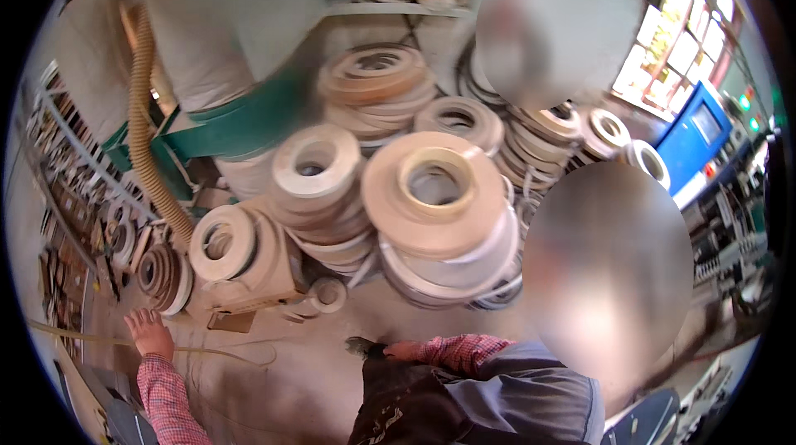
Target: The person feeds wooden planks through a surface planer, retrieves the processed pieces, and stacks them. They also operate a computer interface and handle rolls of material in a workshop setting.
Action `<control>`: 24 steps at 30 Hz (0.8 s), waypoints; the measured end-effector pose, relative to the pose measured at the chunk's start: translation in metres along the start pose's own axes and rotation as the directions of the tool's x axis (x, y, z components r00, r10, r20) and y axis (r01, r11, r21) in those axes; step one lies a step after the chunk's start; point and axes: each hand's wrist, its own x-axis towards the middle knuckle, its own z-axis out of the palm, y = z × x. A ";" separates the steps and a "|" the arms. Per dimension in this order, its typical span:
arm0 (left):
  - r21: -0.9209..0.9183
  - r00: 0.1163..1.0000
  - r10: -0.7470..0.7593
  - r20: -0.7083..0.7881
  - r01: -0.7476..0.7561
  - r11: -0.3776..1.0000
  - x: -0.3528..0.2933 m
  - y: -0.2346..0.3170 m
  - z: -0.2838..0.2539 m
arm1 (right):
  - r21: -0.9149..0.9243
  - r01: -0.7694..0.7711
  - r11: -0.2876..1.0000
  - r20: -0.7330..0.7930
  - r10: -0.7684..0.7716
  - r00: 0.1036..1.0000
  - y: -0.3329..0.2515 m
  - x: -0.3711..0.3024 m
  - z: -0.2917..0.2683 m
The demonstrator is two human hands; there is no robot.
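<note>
My left hand reaches out over the dusty floor, its fingers stretched and holding nothing. Closest to it are upright dark and pale rolls of band material and a thin yellowish hose. Against the front of my dark apron lies my right hand, its fingers too hidden to read. Ahead of me stands a tall stack of wide beige rolls, with a further stack to its left. A cardboard box carries another pale roll.
More roll stacks stand behind. A ribbed tan duct runs down beside a green machine frame with cloth bags. Racks of strips line the left. A blue cabinet stands right. Two blurred patches hide parts of the right side.
</note>
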 end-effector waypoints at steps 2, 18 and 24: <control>0.017 0.973 -0.126 0.193 0.126 0.992 0.013 -0.049 0.029 | -0.008 0.067 0.998 0.012 -0.067 0.998 -0.012 0.054 -0.015; 0.321 -0.305 0.163 0.938 0.944 -0.081 -0.532 0.115 0.245 | 0.017 0.407 0.913 0.410 -0.378 0.830 -0.217 0.353 -0.057; 0.393 -0.167 0.419 0.893 0.744 -0.541 -0.472 0.193 0.215 | -0.033 0.416 0.909 0.528 -0.338 0.779 -0.308 0.480 -0.040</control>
